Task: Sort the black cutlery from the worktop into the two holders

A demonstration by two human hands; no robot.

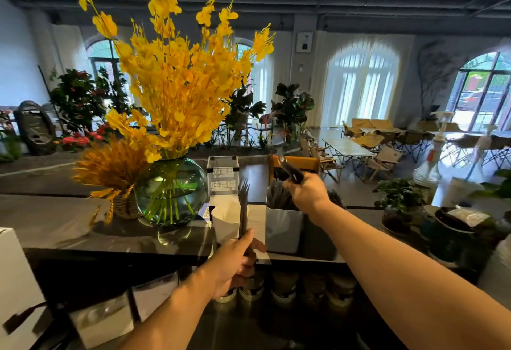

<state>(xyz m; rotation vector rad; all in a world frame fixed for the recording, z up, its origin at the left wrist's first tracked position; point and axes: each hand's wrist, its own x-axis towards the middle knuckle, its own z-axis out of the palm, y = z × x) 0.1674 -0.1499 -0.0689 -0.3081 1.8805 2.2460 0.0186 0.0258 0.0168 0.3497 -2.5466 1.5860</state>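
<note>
Your left hand (235,261) grips black forks (243,206) just beside the white cup (225,222); right hand (307,192) clutches more cutlery (290,170) above the part-filled square holder (282,228). Both bunches still undropped.

My left hand (235,264) grips black forks (244,206) beside the white cup (225,221); my right hand (307,193) holds cutlery (290,170) over the square holder (282,228).

Right hand (307,193) cutlery (290,170) blurred; type unclear.
</note>
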